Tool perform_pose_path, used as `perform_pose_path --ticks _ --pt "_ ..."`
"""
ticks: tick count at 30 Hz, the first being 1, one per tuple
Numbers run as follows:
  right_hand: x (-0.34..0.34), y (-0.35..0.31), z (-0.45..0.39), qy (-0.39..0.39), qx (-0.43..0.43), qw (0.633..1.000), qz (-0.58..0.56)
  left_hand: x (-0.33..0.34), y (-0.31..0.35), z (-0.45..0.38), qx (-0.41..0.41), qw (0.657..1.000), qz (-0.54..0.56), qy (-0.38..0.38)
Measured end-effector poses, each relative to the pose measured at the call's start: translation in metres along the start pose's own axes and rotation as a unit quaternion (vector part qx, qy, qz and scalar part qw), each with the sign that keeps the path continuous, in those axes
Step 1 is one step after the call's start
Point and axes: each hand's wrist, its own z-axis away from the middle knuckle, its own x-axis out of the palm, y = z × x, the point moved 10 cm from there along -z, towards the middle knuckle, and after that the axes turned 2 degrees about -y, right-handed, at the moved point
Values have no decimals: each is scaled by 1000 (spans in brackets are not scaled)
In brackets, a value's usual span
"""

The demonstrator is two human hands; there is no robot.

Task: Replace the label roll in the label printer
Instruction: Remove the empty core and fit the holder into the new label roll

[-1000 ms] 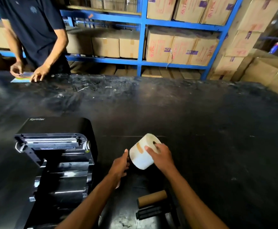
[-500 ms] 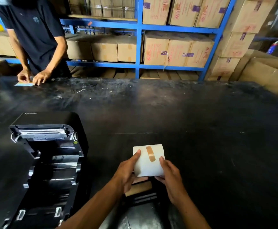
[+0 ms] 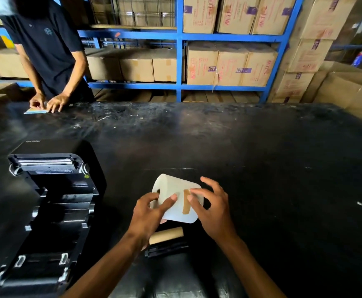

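Observation:
A white label roll [image 3: 175, 190] with a strip of brown tape [image 3: 186, 201] across its loose end is held above the black table. My left hand [image 3: 152, 214] grips its left end near the core hole. My right hand [image 3: 210, 207] holds the right side, its fingertips on the tape. The black label printer [image 3: 53, 190] stands open at the left, its roll bay bare. Below the roll lie an empty brown cardboard core [image 3: 167, 237] and a black spindle [image 3: 167, 248].
Another person [image 3: 46, 50] stands at the table's far left edge, both hands on a small card [image 3: 35, 110]. Blue shelving [image 3: 178, 61] full of cardboard boxes runs behind the table [image 3: 283, 179]. More boxes [image 3: 348, 91] are stacked at the right.
The roll has been turned in my hands so its core hole faces left and the tape faces up. My right fingertips have moved onto the tape.

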Motion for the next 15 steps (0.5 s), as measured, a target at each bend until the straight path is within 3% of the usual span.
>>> perform_pose_path --ticks 8,11,15 --pt "4 -5 6 29 23 995 -95 -3 -11 9 -6 1000 -12 21" --pt "-7 -8 16 75 2 983 -168 -2 -21 5 -63 996 59 11" --pt "-27 39 29 137 74 971 -184 -14 -32 -4 -117 985 125 18"
